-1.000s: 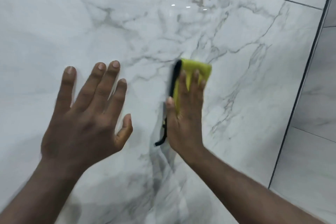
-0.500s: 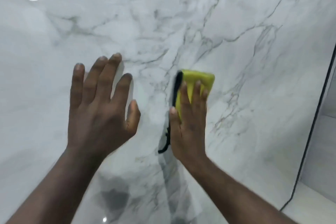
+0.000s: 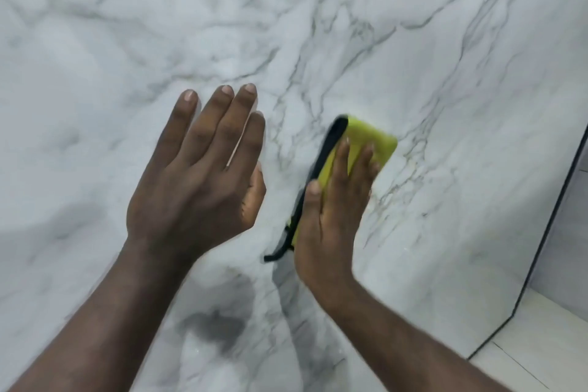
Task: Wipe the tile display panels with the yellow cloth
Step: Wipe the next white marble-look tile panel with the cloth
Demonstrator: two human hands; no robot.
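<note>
right hand [image 3: 331, 210], fingers flat, presses the folded yellow cloth [image 3: 372, 145] against the marble tile panel [image 3: 445, 73] to wipe, while the left hand [image 3: 197, 175], fingers straight together, hovers or braces alongside.

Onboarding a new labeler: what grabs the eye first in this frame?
The yellow cloth, black-edged and right of centre, is pressed onto the glossy marble-look tile panel by the flat right hand. Next comes the left hand, fingers straight, held up just left of it; whether it touches the panel is unclear. A dark panel edge runs down the far right.
</note>
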